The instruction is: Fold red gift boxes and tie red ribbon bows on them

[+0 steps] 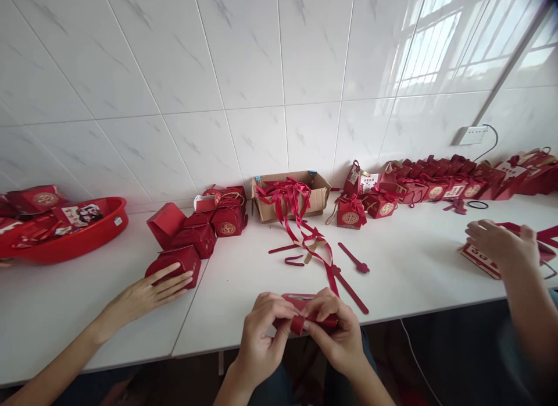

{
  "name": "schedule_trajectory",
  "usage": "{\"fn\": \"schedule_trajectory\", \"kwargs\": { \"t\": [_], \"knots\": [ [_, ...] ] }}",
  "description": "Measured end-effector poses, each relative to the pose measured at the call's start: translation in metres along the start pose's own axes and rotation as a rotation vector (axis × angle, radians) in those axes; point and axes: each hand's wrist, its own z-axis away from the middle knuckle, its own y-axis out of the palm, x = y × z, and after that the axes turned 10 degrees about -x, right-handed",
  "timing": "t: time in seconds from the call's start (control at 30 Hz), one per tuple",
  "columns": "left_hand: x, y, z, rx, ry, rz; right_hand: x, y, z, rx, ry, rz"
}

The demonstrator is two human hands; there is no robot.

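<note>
At the table's front edge my left hand and my right hand are close together. The fingers of both are pinched on a short red strap, bent into a curve between them. Behind the strap is a red gift box, mostly hidden by my hands. A red ribbon trails from a cardboard box down toward my right hand. Loose red straps with shaped ends lie just beyond my hands, along with a small bent strap.
A co-worker's hand rests on a red box at left. Another person's hand is over a box at right. A red basin stands far left. Finished-looking red boxes line the wall. A black ring lies right.
</note>
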Motion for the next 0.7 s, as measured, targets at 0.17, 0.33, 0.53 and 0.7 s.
{"fn": "schedule_trajectory", "kwargs": {
  "t": [0.17, 0.33, 0.53, 0.7],
  "knots": [
    [0.002, 0.004, -0.004, 0.003, -0.074, -0.010, -0.004, 0.001, -0.002, -0.061, 0.016, -0.040],
    [0.004, 0.010, -0.005, -0.034, -0.223, 0.043, -0.009, -0.001, -0.003, -0.095, 0.066, -0.057],
    [0.005, 0.013, -0.007, -0.015, -0.287, 0.075, -0.011, -0.003, -0.003, -0.100, 0.152, -0.103],
    [0.015, 0.021, -0.006, -0.092, -0.370, 0.132, -0.015, 0.000, -0.012, -0.147, 0.237, -0.086]
  ]
}}
